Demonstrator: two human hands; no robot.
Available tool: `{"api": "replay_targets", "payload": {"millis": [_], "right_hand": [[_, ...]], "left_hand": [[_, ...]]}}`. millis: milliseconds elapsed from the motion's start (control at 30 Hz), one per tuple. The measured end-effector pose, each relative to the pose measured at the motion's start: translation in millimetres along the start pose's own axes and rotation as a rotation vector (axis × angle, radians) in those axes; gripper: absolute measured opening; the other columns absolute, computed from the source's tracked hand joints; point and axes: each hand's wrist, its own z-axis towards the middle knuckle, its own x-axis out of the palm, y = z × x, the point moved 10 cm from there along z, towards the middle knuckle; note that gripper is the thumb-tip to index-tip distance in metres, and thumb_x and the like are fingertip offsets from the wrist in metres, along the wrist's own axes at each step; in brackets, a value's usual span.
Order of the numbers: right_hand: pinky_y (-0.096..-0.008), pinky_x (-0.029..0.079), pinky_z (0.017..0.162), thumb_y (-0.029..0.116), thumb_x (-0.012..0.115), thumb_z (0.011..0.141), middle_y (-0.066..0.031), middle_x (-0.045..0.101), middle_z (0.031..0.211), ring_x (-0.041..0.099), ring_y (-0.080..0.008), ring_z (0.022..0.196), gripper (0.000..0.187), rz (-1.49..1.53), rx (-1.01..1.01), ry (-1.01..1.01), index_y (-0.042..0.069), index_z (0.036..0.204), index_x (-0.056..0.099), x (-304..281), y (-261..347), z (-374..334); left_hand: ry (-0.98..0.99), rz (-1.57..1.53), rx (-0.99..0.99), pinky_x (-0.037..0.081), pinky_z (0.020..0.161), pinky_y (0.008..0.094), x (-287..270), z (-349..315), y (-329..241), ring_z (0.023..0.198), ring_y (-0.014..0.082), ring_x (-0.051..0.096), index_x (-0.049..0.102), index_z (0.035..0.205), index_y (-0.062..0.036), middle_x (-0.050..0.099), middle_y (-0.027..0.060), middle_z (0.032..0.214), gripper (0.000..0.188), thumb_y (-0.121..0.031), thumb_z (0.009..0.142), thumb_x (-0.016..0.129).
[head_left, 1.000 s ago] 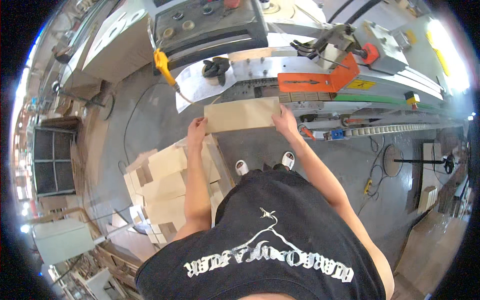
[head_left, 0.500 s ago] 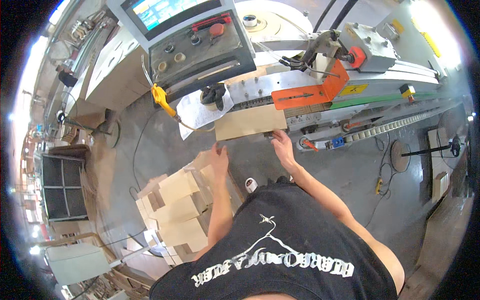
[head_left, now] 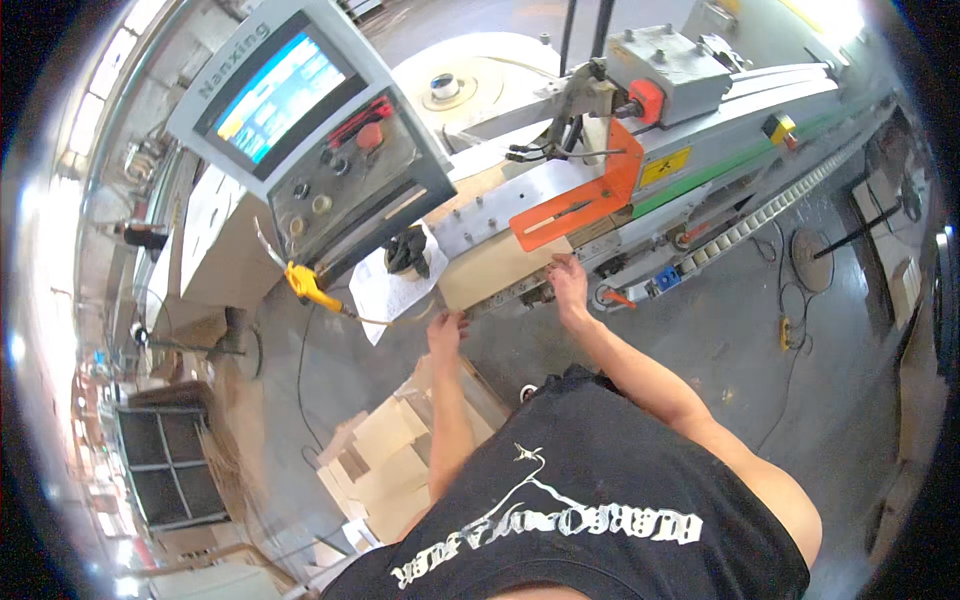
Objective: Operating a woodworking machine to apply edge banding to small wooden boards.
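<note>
A pale tan board (head_left: 498, 272) lies flat along the front edge of the machine, its far right part under an orange guard (head_left: 590, 205). My left hand (head_left: 447, 332) is closed, fingertips at the board's near left corner. At the near right corner my right hand (head_left: 570, 288) grips the board's edge between thumb and fingers. Just left of the board, a roll with dark gloves or cloth (head_left: 407, 252) on it sits on a white sheet (head_left: 388, 302).
A control panel with a screen (head_left: 285, 100) stands at upper left, a yellow hand control (head_left: 308, 285) hanging below it. Stacked tan boards (head_left: 390, 440) lie at lower left. A roller track (head_left: 760, 205) runs off to the right. Cables cross the floor.
The board has moved forward onto the machine's edge and partly under the orange guard, both hands going with it. My view has shifted and turned a little.
</note>
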Motion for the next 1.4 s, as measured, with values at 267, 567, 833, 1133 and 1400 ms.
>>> {"api": "replay_targets", "payload": {"millis": [267,567,833,1133,1400], "right_hand": [[-0.0279,0.046,0.077,-0.003,0.041,0.081,-0.0077,0.058,0.097,0.054,-0.0155,0.085,0.026,0.073,-0.040,-0.292,-0.003,0.104,0.054,-94.7,31.1,54.4],[-0.0285,0.043,0.071,0.005,0.051,0.078,-0.0072,0.060,0.096,0.052,-0.0151,0.080,0.027,-0.146,-0.110,-0.273,0.000,0.103,0.058,-159.8,62.8,78.1],[-0.0306,0.053,0.069,0.002,0.048,0.083,-0.0111,0.064,0.091,0.064,-0.0201,0.080,0.022,0.079,0.218,0.226,0.001,0.102,0.057,-71.9,-9.6,-40.0],[-0.0292,0.052,0.070,0.008,0.048,0.091,-0.0118,0.066,0.094,0.065,-0.0192,0.082,0.020,-0.381,0.486,1.003,0.000,0.107,0.057,60.9,-77.0,-165.0],[-0.0274,0.050,0.075,0.013,0.051,0.092,-0.0083,0.067,0.097,0.065,-0.0149,0.084,0.021,-0.694,0.451,1.454,0.003,0.109,0.059,165.9,-101.7,-269.4]], "left_hand": [[0.332,-0.029,-0.019,0.047,0.063,0.0260,128.6,-26.0,-21.5,0.082,0.0148,0.063,0.060,0.111,-0.0009,0.066,0.0062,0.095,0.031,-0.017,0.084,0.063],[0.631,-0.093,-0.047,0.047,0.064,0.0271,225.3,-46.7,-26.1,0.080,0.0144,0.062,0.051,0.123,-0.0016,0.066,0.0069,0.097,0.042,-0.019,0.087,0.060],[0.414,-0.118,-0.096,0.048,0.061,0.0279,106.7,-87.4,9.9,0.074,0.0139,0.063,0.057,0.116,-0.0028,0.065,0.0071,0.091,0.033,-0.023,0.090,0.059],[-0.739,0.172,0.323,0.051,0.068,0.0283,-281.0,-177.8,79.8,0.082,0.0141,0.063,0.063,0.109,-0.0064,0.068,0.0056,0.089,0.025,-0.019,0.089,0.058],[-1.307,0.752,-0.582,0.037,0.104,0.0439,-506.1,-379.2,255.4,0.131,0.0363,0.035,0.049,0.130,-0.0076,0.039,0.0215,0.140,0.057,-0.036,0.083,0.061]]}}
